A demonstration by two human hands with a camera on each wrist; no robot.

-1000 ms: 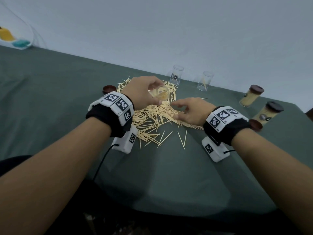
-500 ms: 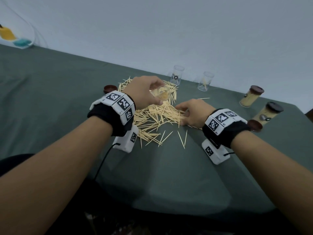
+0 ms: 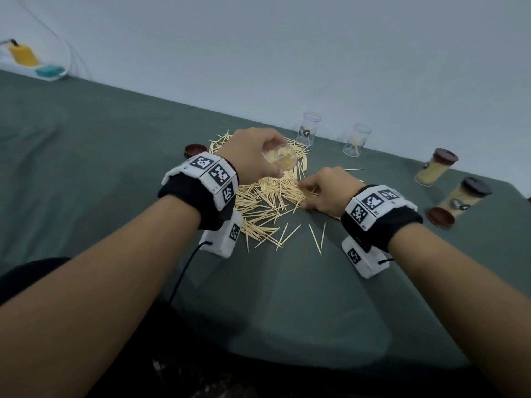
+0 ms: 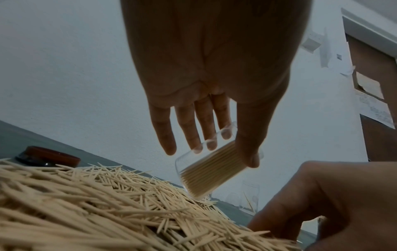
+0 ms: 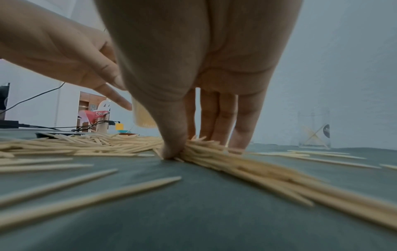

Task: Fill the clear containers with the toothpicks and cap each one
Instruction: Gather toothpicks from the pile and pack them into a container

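A heap of loose toothpicks (image 3: 267, 202) (image 4: 90, 200) lies on the green cloth. Above it my left hand (image 3: 253, 156) (image 4: 214, 139) holds a clear container (image 3: 283, 159) (image 4: 212, 168), tilted and partly filled with toothpicks, between thumb and fingers. At the heap's right edge my right hand (image 3: 321, 191) (image 5: 193, 146) is down on the cloth, thumb and fingers pinching a bundle of toothpicks (image 5: 214, 152). Two uncapped clear containers (image 3: 308, 129) (image 3: 356, 140) stand at the back; the right one (image 5: 314, 130) holds a few picks. Two capped, filled containers (image 3: 435, 168) (image 3: 464, 196) stand far right.
A brown cap (image 3: 195, 150) (image 4: 49, 157) lies left of the heap, another brown cap (image 3: 441, 218) at the right by the capped containers. A few stray toothpicks (image 3: 316, 239) lie nearer me. Beyond the table's far edge is a pale wall; yellow and teal items (image 3: 34, 61) sit far left.
My right hand has slid left into the heap's edge and drawn its fingers together on a bundle of toothpicks. The left hand keeps the tilted container almost still.
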